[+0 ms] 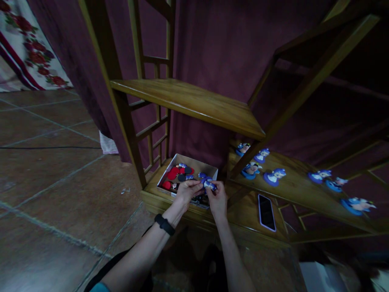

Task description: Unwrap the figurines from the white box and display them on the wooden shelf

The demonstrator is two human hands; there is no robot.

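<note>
1. Writing: marks on the side of the box (200, 163) too small and dark to read. Phone (266, 213) screen dark, face up on the lower shelf (243, 211), right of the box.
2. Left hand (186, 193): forearm angles up and right from bottom left, dark band (164, 224) on wrist, back of hand up. Fingers clamped on the blue figure (208, 183), at its left side.
3. Right hand (218, 199): forearm more upright, leaning slightly left. Fingers bent inward, clamped on the same figure from the right.
4. Blue figure: between both hands, over the right end of the box; whether it touches the contents, can't tell.
5. Box: open, on the lower shelf, red and black pieces (173, 173) inside, partly hidden by the hands.
6. Raised shelf (293, 176), right: seven blue-based figures (274, 177) standing, spread along it.
</note>
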